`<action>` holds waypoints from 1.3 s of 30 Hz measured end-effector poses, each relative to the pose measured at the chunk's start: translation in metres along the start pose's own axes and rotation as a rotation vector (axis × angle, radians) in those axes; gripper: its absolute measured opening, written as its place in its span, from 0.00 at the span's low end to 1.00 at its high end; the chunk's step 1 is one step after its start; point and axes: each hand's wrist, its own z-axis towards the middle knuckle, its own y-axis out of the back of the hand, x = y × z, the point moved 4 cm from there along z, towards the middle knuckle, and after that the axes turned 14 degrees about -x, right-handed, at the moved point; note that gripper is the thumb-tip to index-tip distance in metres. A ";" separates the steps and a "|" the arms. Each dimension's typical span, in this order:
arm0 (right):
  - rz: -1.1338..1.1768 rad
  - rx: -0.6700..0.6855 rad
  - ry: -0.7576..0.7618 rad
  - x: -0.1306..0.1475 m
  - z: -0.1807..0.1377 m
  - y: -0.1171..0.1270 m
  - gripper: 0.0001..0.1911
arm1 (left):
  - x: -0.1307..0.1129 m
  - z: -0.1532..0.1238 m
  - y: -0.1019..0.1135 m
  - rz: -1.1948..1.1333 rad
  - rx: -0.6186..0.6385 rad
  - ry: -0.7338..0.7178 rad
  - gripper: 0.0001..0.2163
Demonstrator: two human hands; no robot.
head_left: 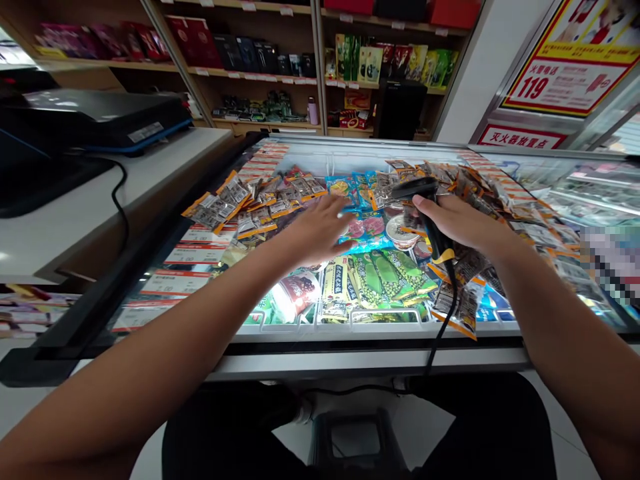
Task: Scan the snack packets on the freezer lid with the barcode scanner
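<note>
Scanner (419,189): black, corded, centre-right of frame.
Right hand (457,220): fingers wrapped around the Scanner's handle.
Left hand (315,230): fingers spread, holding nothing, over snack packets (250,210) at frame centre.
Freezer lid (310,160): glass, beneath the packets.

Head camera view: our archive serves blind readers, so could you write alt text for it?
A person's right hand grips a black corded barcode scanner while the left hand is spread open over snack packets scattered on a glass-topped freezer. Stocked shop shelves stand behind.
</note>
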 end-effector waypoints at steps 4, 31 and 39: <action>0.205 0.114 -0.104 0.014 -0.011 -0.015 0.27 | -0.040 -0.002 0.002 -0.198 0.015 -0.267 0.30; 0.219 0.413 -0.422 0.029 -0.038 -0.031 0.30 | -0.038 -0.020 -0.013 0.006 0.234 0.183 0.58; 0.249 0.464 -0.385 0.029 -0.039 -0.035 0.30 | -0.043 -0.016 -0.009 0.007 0.267 0.143 0.58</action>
